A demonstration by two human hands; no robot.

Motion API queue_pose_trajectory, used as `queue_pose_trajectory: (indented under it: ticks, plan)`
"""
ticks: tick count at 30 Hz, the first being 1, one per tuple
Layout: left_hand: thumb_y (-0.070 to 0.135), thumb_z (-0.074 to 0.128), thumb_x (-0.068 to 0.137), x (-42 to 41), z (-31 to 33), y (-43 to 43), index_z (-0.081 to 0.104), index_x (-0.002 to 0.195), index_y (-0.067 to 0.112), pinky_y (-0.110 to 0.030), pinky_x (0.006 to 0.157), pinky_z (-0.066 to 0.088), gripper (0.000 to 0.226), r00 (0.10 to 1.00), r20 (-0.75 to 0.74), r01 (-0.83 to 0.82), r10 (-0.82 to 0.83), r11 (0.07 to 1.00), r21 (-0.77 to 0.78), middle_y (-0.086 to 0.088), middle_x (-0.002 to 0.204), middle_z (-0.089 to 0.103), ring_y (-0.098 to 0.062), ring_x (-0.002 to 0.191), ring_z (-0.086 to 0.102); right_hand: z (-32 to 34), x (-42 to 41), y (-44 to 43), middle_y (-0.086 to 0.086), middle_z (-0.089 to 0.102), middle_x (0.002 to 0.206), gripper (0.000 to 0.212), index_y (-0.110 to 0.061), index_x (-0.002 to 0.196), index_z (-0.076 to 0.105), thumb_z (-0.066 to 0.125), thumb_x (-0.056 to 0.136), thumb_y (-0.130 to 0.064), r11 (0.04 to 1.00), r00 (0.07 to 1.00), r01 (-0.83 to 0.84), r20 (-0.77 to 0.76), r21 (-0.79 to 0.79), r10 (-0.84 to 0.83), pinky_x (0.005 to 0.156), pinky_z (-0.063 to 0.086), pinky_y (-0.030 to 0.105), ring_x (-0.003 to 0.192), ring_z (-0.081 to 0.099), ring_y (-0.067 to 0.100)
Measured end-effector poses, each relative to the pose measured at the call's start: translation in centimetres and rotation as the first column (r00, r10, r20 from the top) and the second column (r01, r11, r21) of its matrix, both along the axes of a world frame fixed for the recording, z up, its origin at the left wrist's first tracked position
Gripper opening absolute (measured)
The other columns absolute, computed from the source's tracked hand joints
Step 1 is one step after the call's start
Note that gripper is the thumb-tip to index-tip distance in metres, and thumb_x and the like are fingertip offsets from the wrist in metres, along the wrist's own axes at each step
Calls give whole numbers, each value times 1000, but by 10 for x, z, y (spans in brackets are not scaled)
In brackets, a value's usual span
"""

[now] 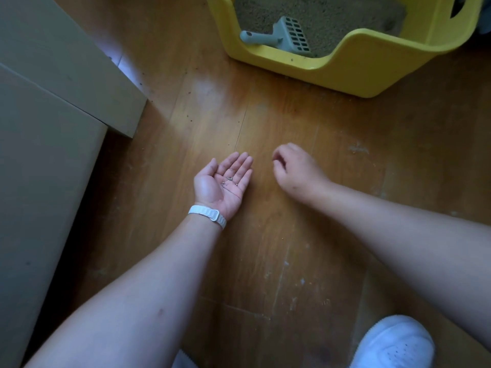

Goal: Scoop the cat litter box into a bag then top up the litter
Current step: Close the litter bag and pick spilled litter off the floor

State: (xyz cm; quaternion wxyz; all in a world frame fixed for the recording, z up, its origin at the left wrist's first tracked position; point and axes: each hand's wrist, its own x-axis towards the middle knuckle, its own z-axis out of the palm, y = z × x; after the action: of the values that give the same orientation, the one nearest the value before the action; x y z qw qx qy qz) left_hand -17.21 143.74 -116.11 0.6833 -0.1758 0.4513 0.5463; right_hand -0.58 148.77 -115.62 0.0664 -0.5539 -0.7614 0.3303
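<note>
Head view, looking down at a wooden floor [265, 248].

Left hand [212, 187]: palm up, low over the floor, fingers straight and together, thumb out to the side. A few small grey granules [229, 181] lie in the palm near the base of the fingers. Nothing is gripped. A white strap [208, 215] sits on the wrist.

Right hand [297, 171]: back of the hand up, just beside the left hand, fingers curled down toward the floor. Thumb and forefinger tips are close together; whether they pinch anything cannot be told.

Litter box [345, 73]: yellow, at the top right, well apart from both hands, with its low front edge facing the person. It holds sandy brown litter [318, 17]. 1 grey slotted scoop [284, 35] lies inside on the litter near the front wall, handle pointing left.

Small dark specks are scattered over the floor in front of the box. Beige cabinet [53, 142] along the left edge. 1 white shoe [396, 343] at the bottom right.
</note>
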Motion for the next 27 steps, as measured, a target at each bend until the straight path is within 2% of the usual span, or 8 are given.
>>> queue_pose_trajectory:
  ticks: [4, 12, 17, 21, 24, 27]
  plan:
    - [32, 31, 102, -2, -2, -1, 63, 107, -2, -40, 92, 51, 46, 1000, 6, -5, 5, 1000, -12, -20, 103, 72, -31, 91, 72, -17, 20, 5, 1, 53, 102, 19, -12, 106, 59, 54, 96, -27, 995, 992, 32, 124, -92, -21, 83, 49, 35, 94, 53, 19]
    - [31, 32, 102, -4, -1, 0, 63, 106, -2, -40, 93, 51, 46, 1000, 15, -17, 17, 1000, -12, -20, 105, 72, -32, 95, 71, -29, 14, 12, -1, 50, 98, 14, -11, 104, 60, 57, 95, -21, 998, 993, -26, 117, -62, 33, 78, 42, 30, 90, 49, 16]
    - [32, 32, 102, -3, -1, -1, 64, 106, -2, -40, 94, 51, 46, 1000, 11, -2, 2, 1000, -21, -20, 106, 71, -31, 95, 71, -27, 12, 14, 5, 54, 103, 14, -10, 102, 60, 53, 97, -21, 996, 986, -51, 158, -67, 61, 81, 49, 38, 91, 53, 22]
    - [32, 32, 102, -1, -2, -3, 64, 106, -2, -40, 92, 51, 46, 1000, 3, 10, -9, 1000, -27, -20, 106, 71, -31, 95, 71, -24, 8, 16, 8, 52, 102, 15, -9, 100, 57, 46, 99, -20, 992, 976, -80, 195, -103, 99, 76, 48, 40, 87, 52, 24]
    - [32, 32, 102, 0, -2, -4, 64, 105, -2, -40, 95, 50, 46, 1000, 5, 11, -11, 999, -33, -20, 106, 71, -32, 96, 71, -22, 6, 16, 6, 53, 101, 16, -9, 99, 57, 47, 99, -21, 993, 983, -45, 171, -107, 63, 76, 47, 38, 88, 53, 24]
    - [32, 32, 102, 1, -3, -4, 63, 106, -2, -41, 100, 47, 47, 1000, 2, 20, -20, 999, -34, -21, 108, 71, -32, 102, 68, -14, -1, 9, 1, 51, 96, 13, -11, 96, 59, 50, 97, -20, 997, 996, -10, 83, -74, 16, 76, 41, 30, 88, 51, 19]
